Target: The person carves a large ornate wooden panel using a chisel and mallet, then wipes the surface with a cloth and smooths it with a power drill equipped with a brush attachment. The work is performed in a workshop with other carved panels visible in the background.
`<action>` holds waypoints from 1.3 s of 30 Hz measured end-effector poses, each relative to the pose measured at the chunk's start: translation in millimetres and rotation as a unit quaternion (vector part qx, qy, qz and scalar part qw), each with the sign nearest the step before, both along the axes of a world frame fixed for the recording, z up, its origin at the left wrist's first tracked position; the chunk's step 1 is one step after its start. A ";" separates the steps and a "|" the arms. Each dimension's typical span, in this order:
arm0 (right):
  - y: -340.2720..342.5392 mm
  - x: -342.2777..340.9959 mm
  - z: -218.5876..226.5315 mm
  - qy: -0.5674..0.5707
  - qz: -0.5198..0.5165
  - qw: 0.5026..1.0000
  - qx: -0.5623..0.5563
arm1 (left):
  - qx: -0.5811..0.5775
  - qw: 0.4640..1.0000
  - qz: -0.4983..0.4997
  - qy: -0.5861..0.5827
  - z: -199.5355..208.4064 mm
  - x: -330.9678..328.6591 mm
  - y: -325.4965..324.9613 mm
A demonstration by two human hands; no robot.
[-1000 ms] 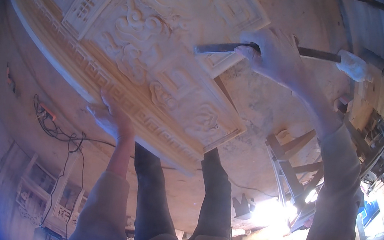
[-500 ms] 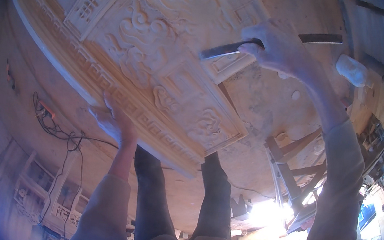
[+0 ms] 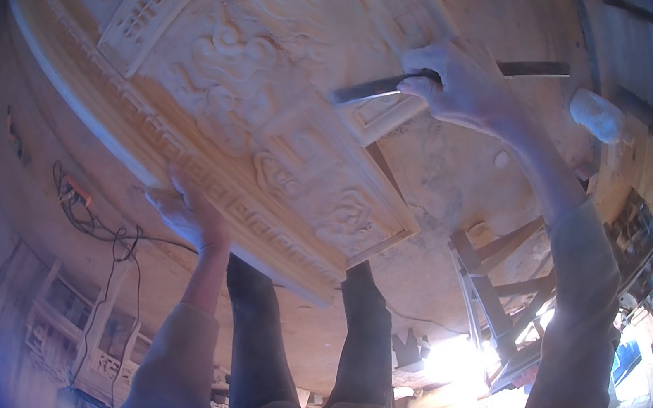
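Observation:
A large pale wooden panel (image 3: 304, 126) with raised scroll carving fills the upper left, tilted across my view. Along its near edge runs a moulded rail (image 3: 204, 183) with a key pattern. My left hand (image 3: 187, 214) is closed around the lower edge of that rail. In my right hand (image 3: 455, 89), at the panel's upper right, is a long, flat, dark metal bar (image 3: 372, 89). My fingers wrap around its middle, and both ends stick out. Its left end lies over the panel's framed corner; I cannot tell whether it touches the wood.
An orange-ended tangle of black cable (image 3: 80, 203) lies on the floor at left. A dark wooden frame (image 3: 498, 287) stands at right, near a bright light (image 3: 459, 360). A whitish bundle (image 3: 598, 115) is at upper right. Carved wooden pieces (image 3: 60, 317) stand at lower left.
My right hand and the metal bar have shifted slightly left. The panel and my left hand have also moved a little left in view. Both grips stay the same.

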State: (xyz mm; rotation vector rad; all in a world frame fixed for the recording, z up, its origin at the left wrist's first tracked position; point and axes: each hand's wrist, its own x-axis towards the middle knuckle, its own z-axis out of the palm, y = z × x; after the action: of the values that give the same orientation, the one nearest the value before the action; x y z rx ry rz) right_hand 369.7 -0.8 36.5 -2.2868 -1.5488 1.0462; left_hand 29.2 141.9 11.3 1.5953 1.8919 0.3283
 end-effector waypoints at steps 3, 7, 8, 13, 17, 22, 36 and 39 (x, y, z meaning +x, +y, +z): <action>-1.6 -3.8 -0.4 -0.009 -0.011 1.000 0.027 | 0.016 1.000 0.004 0.011 -2.7 -0.6 0.6; 10.1 2.5 -7.2 -0.055 0.029 0.992 0.107 | 0.030 1.000 -0.009 -0.006 -4.9 -2.7 0.7; 14.3 6.4 -9.3 -0.077 0.051 0.985 0.144 | 0.034 0.999 -0.008 -0.012 -5.4 -3.0 0.8; 20.4 15.4 -9.1 -0.034 0.074 0.983 0.162 | 0.015 1.000 0.009 -0.013 -8.0 -5.4 1.5; 14.3 7.5 1.9 0.038 0.012 0.999 -0.003 | 0.028 1.000 -0.001 -0.007 -12.1 -8.5 2.4; -1.1 -15.2 7.1 0.083 -0.083 0.993 0.001 | 0.033 0.999 -0.006 -0.026 -15.7 -12.1 0.9; -19.4 -25.9 8.2 0.010 -0.096 0.994 0.049 | 0.046 0.999 -0.006 -0.013 -10.9 -7.1 2.0; -13.9 -22.8 5.2 0.001 -0.089 0.994 0.059 | 0.032 0.999 0.002 -0.003 -7.9 -4.1 2.2</action>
State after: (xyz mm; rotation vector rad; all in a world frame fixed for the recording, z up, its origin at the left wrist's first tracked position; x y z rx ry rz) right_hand 346.8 -14.7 41.6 -2.2912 -1.3397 0.8862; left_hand 25.1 144.1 3.4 1.6314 1.8968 0.3992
